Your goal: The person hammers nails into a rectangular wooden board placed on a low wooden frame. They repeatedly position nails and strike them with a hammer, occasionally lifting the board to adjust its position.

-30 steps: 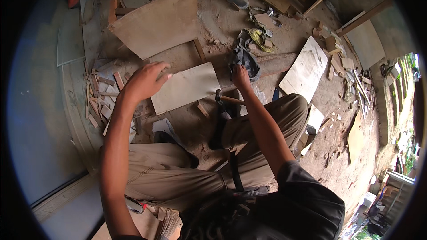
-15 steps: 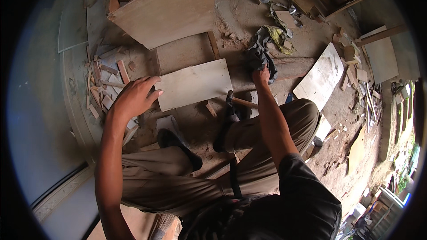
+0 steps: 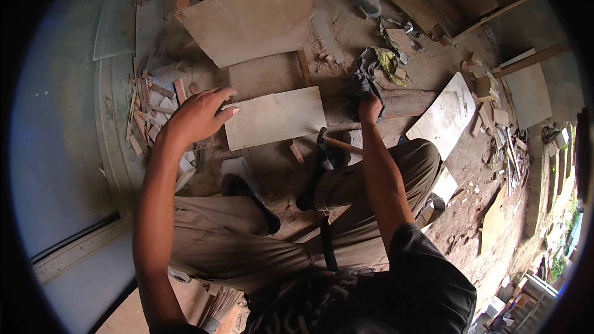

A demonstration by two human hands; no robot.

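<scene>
A pale rectangular board lies in front of me across a wooden frame. Beside its left end hovers my left hand, thumb and fingers apart and holding nothing; whether a fingertip touches the board I cannot tell. My right hand is closed on a dark crumpled bag or cloth, which rests over a long wooden beam. The hand hides part of it. A hammer with a wooden handle lies between the board and my right forearm, its handle partly behind that arm.
A larger curved panel leans beyond the frame. Wood offcuts are heaped at the left, near a pale wall panel. Another white board lies at the right. A yellow and grey wrapper sits past my right hand.
The whole view has shifted slightly. My right hand keeps its hold on the dark bag or cloth, its wrist turned a little. My left hand stays by the board's left end.
</scene>
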